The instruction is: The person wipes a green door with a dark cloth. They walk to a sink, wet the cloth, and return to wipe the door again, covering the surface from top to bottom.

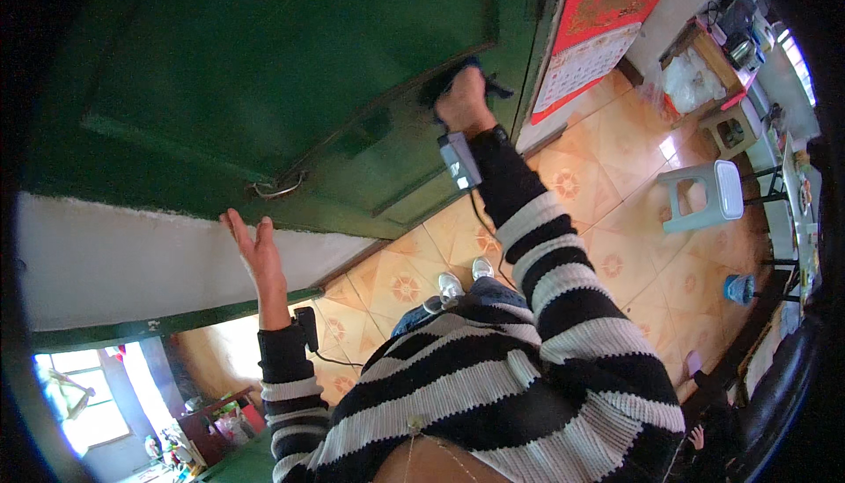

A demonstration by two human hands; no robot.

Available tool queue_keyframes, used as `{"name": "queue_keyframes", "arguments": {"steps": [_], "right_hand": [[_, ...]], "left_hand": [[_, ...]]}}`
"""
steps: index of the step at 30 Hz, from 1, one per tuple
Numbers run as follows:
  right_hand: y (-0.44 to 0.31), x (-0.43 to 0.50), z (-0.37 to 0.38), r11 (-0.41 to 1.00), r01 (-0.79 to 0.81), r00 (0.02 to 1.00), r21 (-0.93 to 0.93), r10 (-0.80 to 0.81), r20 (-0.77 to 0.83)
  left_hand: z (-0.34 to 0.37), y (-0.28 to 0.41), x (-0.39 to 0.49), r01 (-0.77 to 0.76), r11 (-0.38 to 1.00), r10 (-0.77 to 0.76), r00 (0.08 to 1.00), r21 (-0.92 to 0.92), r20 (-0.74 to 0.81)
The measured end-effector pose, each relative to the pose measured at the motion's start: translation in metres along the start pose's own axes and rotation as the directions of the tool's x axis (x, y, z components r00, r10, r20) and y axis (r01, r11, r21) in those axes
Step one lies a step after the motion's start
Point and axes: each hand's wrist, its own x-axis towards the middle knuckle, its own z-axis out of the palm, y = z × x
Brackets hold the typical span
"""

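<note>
A green wooden door with raised panels fills the upper left of the view. My right hand is closed on a dark cloth against the door, at its right part. Below and to the left, my left hand holds nothing; its fingers are spread near the lower edge of the door, just under a curved metal handle. Small dark devices with cables are strapped at both my wrists.
A red calendar hangs on the wall right of the door. On the tiled floor stand a plastic stool and a blue bin. A laden table lines the far right. Another person's hand shows at the lower right.
</note>
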Motion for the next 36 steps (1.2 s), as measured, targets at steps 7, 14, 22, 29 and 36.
{"name": "queue_keyframes", "arguments": {"steps": [7, 14, 22, 29, 36], "right_hand": [[-0.072, 0.021, -0.035, 0.993, 0.115, 0.912, 0.013, -0.1, -0.397], [-0.001, 0.017, -0.075, 0.885, 0.428, 0.875, -0.182, -0.456, -0.16], [0.066, 0.041, -0.068, 0.933, 0.357, 0.841, -0.04, -0.34, -0.42], [0.123, 0.062, -0.071, 0.992, 0.11, 0.895, -0.055, -0.123, -0.429], [0.141, -0.023, 0.022, 0.917, 0.265, 0.898, 0.297, -0.123, -0.422]], "left_hand": [[0.007, -0.019, 0.015, -0.152, 0.893, 0.194, 0.979, 0.423, -0.057], [0.009, -0.012, 0.016, -0.152, 0.902, 0.16, 0.987, 0.404, 0.015], [0.016, 0.006, 0.014, -0.154, 0.902, 0.141, 0.988, 0.404, 0.062], [0.028, 0.022, 0.006, -0.19, 0.92, 0.167, 0.981, 0.342, 0.097], [0.007, 0.012, -0.008, -0.325, 0.845, 0.293, 0.946, 0.424, 0.141]]}}
